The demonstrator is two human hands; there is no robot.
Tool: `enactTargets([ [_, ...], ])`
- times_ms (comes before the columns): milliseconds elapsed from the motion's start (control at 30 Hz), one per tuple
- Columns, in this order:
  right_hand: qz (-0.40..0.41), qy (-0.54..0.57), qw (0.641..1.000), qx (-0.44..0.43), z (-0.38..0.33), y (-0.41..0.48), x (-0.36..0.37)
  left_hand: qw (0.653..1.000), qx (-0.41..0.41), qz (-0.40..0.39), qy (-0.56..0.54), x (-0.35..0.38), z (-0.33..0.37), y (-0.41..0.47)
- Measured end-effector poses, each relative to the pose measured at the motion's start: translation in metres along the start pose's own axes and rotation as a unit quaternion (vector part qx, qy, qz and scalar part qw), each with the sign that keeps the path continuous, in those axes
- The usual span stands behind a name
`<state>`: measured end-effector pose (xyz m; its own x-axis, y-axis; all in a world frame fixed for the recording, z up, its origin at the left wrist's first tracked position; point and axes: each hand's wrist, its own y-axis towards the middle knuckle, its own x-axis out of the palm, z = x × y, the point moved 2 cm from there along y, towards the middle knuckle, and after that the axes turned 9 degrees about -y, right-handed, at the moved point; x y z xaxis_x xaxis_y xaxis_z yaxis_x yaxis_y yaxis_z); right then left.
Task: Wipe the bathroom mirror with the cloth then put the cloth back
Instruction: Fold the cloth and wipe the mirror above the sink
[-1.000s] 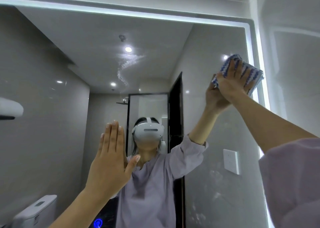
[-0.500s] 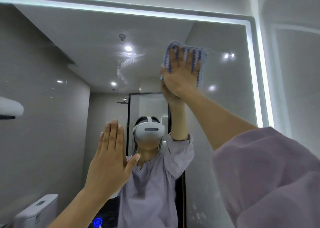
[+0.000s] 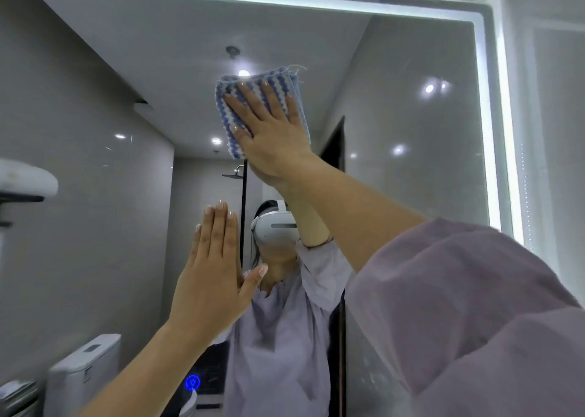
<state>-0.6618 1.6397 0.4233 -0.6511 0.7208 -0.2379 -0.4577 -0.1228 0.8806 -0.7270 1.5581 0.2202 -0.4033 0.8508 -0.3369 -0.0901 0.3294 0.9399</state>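
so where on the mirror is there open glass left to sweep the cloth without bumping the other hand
Open glass lies right of the cloth, out to the lit right border of the mirror, and left of it toward the upper left. Below is crowded: the left hand lies flat against the glass, under the right hand pressing the cloth.

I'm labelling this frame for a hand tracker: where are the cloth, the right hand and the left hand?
cloth (image 3: 228, 112): head view, striped left part beside the fingers.
right hand (image 3: 272, 131): head view, back of the hand.
left hand (image 3: 209, 277): head view, back of the hand.
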Motion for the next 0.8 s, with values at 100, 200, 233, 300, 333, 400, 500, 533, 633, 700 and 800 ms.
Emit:
enactTargets([
  [100, 0.004, 0.0, 1.0, 0.007, 0.012, -0.004, 0.0, 1.0, 0.0, -0.002, -0.007, 0.0, 0.0, 0.0],
  [200, 0.006, 0.006, 0.999, 0.031, 0.026, -0.009, -0.002, 1.0, -0.003, -0.005, -0.013, 0.0, 0.0, -0.001],
  [233, 0.004, 0.006, 0.999, 0.035, 0.031, -0.01, -0.002, 1.0, -0.003, -0.006, -0.014, 0.0, 0.0, -0.001],
  [300, 0.001, 0.004, 0.999, 0.04, 0.041, -0.011, -0.002, 1.0, -0.002, -0.005, -0.014, -0.001, 0.0, 0.0],
  [333, 0.001, 0.003, 0.999, 0.047, 0.047, -0.012, -0.002, 1.0, -0.001, -0.006, -0.014, -0.001, 0.001, 0.0],
  [400, 0.007, 0.003, 0.998, 0.069, 0.063, -0.016, 0.0, 1.0, -0.001, -0.006, -0.014, -0.001, 0.001, 0.0],
  [500, 0.017, 0.012, 0.994, 0.106, 0.097, -0.026, 0.004, 1.0, 0.001, -0.006, -0.013, -0.002, 0.0, 0.0],
  [533, 0.019, 0.016, 0.992, 0.121, 0.109, -0.031, 0.005, 1.0, 0.002, -0.006, -0.013, -0.002, 0.001, 0.0],
  [633, 0.014, 0.018, 0.986, 0.168, 0.149, -0.048, 0.009, 1.0, 0.003, -0.001, -0.013, -0.003, 0.002, -0.001],
  [700, 0.007, 0.017, 0.979, 0.201, 0.174, -0.062, 0.011, 1.0, 0.004, 0.001, -0.014, -0.003, 0.002, -0.001],
  [800, 0.001, 0.016, 0.967, 0.254, 0.204, -0.084, 0.013, 1.0, 0.005, 0.003, -0.019, -0.003, 0.004, -0.001],
])
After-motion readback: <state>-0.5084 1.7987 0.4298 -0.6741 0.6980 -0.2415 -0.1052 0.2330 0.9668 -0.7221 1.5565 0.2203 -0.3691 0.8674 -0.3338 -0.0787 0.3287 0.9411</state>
